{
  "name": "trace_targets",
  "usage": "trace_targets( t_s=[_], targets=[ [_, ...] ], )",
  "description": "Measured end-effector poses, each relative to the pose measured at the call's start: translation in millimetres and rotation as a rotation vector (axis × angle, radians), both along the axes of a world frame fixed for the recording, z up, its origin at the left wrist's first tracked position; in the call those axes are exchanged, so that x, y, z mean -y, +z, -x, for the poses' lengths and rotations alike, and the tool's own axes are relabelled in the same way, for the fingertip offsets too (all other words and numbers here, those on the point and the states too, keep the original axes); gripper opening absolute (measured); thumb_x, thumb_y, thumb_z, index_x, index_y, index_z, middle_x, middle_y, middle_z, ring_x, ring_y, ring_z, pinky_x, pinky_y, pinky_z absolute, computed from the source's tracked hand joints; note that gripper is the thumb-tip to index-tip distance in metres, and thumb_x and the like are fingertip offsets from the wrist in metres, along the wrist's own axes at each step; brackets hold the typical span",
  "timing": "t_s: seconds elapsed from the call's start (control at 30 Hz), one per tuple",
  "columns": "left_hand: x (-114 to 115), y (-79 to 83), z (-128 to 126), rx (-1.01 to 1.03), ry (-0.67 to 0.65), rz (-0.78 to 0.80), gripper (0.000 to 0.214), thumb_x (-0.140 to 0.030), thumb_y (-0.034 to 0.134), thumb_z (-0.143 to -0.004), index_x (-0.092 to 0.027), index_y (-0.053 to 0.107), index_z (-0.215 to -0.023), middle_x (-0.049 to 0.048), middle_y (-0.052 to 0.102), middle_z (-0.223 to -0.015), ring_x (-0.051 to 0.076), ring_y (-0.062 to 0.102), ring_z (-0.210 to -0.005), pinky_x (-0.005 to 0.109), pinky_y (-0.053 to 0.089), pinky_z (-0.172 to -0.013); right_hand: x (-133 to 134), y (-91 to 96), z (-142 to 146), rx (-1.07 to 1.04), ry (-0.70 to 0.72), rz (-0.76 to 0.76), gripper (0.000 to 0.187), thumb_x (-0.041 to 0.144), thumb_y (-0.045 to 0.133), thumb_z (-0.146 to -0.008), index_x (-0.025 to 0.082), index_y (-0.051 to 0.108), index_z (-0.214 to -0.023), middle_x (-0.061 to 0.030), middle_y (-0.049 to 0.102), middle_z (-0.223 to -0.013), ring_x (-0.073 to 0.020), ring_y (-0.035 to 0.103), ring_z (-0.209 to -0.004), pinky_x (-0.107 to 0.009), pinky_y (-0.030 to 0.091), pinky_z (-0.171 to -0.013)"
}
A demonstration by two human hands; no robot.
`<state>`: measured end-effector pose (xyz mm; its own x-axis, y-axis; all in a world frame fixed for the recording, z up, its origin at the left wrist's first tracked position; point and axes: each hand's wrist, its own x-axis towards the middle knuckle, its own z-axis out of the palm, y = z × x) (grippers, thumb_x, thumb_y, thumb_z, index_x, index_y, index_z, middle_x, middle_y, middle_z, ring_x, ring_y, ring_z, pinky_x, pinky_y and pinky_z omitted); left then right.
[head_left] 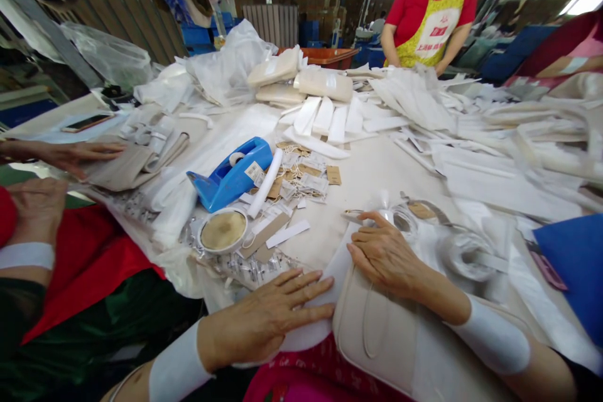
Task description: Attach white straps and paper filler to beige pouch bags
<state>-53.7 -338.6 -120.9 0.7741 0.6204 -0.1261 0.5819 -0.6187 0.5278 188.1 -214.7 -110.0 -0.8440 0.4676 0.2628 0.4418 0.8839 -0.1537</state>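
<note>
My left hand (277, 311) lies with its fingers stretched out over a curved white sheet (308, 338) at the table's front edge. Its fingertips reach the side of a beige bag (377, 336), which has a thin loop on its face. My right hand (389, 257) is above the bag's upper edge, fingers curled and closed. By its index fingertip is a small thin metallic piece (353, 211); what the fingers grip is hidden. Clear rolls of tape (471, 256) lie to the right of that hand.
A blue tape dispenser (230, 179), a round tin (222, 230) and a pile of tags (306, 179) lie ahead. Stacked beige bags (325, 83) and white strips (325, 116) stand behind. One co-worker's hands (70, 157) work at left; another person (433, 19) stands opposite.
</note>
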Motion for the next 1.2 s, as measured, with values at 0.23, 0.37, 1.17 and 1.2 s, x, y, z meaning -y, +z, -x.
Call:
trace_targets(
  t_s=[0.23, 0.37, 1.17, 1.2],
  targets=[
    [-11, -10.5, -17, 0.414, 0.141, 0.091, 0.04, -0.008, 0.043, -0.09, -0.019, 0.056, -0.126, 0.0106, 0.053, -0.142, 0.02, 0.044, -0.135, 0.033, 0.031, -0.115, -2, -0.1, 1, -0.036, 0.027, 0.02, 0.041, 0.016, 0.036, -0.097, 0.018, 0.052, -0.06, 0.0013, 0.057, -0.058, -0.0128, 0.051, -0.056, -0.044, 0.033, -0.102],
    [-16, -14.3, -42, 0.662, 0.573, 0.318, 0.02, -0.02, 0.046, -0.092, -0.017, 0.066, -0.091, 0.0061, 0.071, -0.098, 0.018, 0.065, -0.094, 0.026, 0.047, -0.086, -4, 0.5, 1, -0.049, 0.054, 0.036, 0.041, 0.017, 0.036, -0.098, 0.018, 0.051, -0.06, 0.0023, 0.054, -0.058, -0.012, 0.049, -0.056, -0.044, 0.032, -0.104],
    [-17, -16.1, -65, 0.814, 0.792, 0.346, 0.013, -0.024, 0.055, -0.087, -0.016, 0.066, -0.087, 0.0022, 0.057, -0.088, 0.016, 0.054, -0.086, 0.025, 0.04, -0.078, 6, 31.9, -21, -0.101, 0.145, 0.604, 0.031, 0.0, 0.062, -0.074, 0.022, 0.049, -0.092, 0.001, 0.056, -0.093, -0.0182, 0.049, -0.091, -0.032, 0.034, -0.085],
    [-17, -16.6, -64, 0.817, 0.78, 0.334, 0.013, -0.023, 0.057, -0.087, -0.016, 0.067, -0.085, 0.0022, 0.057, -0.087, 0.016, 0.055, -0.085, 0.024, 0.04, -0.078, 5, 31.7, -22, -0.102, 0.141, 0.617, 0.03, 0.001, 0.061, -0.075, 0.023, 0.048, -0.091, 0.0014, 0.056, -0.092, -0.018, 0.049, -0.091, -0.033, 0.034, -0.086]
  ],
)
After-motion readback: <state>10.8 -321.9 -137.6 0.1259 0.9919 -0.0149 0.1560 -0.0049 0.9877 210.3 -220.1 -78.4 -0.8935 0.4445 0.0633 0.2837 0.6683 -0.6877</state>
